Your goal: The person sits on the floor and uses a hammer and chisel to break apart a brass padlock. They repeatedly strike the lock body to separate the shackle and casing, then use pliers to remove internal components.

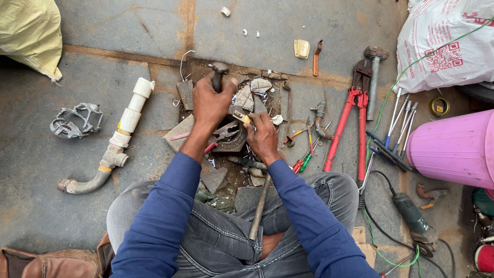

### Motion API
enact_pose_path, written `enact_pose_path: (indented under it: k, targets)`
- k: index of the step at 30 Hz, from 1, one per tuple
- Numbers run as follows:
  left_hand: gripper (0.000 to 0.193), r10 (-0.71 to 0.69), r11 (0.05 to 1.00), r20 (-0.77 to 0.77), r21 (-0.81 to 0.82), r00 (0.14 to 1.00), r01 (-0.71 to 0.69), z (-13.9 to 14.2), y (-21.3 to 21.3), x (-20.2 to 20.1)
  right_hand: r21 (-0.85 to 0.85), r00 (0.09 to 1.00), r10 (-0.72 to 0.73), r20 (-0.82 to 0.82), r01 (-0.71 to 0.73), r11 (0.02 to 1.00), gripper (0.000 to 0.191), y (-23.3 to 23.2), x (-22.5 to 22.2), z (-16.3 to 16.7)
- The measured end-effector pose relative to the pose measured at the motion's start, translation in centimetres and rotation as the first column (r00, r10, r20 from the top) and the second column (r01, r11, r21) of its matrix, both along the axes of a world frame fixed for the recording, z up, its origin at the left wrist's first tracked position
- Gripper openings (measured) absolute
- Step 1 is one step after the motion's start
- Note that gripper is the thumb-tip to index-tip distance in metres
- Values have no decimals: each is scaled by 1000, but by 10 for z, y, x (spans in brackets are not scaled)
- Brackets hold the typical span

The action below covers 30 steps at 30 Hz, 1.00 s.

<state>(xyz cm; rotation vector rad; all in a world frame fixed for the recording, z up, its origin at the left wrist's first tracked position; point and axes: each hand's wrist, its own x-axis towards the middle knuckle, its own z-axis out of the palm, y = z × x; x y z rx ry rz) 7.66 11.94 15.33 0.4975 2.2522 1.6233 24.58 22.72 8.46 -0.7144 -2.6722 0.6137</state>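
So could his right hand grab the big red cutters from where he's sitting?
Probably yes. The right hand is busy pinching a small yellow-tipped piece, but the red cutters lie just beyond some small tools, with nothing covering their handles.

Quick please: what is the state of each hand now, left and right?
Left hand: closed around the handle of a hammer.
Right hand: closed on a small yellow-tipped tool.

The sleeves are deep blue and the jeans faded grey-blue. The bolt cutters have red handles. The bucket is bright pink. The pipe is white with yellow bands, turning grey at its bend. The sack is white with red print. The floor is grey, streaked rusty brown.
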Motion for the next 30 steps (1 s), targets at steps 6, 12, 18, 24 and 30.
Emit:
enact_pose_path:
  k: [6,12,18,24,30]
  targets:
    - [45,-484,657,-9,-665,875,357,-8,-18,22,-41,989,-126,76,129,991,24,3,27,-8]
    - [47,-615,551,-142,-781,776,294,-50,-17,68,-89,993,-111,38,114,989,26,-1,82,6]
    - [29,-553,606,-226,-769,802,201,-49,-28,93,-118,996,-65,-59,58,991,29,-10,119,28]
    - [40,-408,543,-129,-830,904,127,-33,-58,92,-154,993,-28,-112,10,988,31,-19,133,30]
    - [48,-284,533,-1,-832,959,157,-20,-66,71,-166,1000,5,1,-5,986,30,-21,112,12]
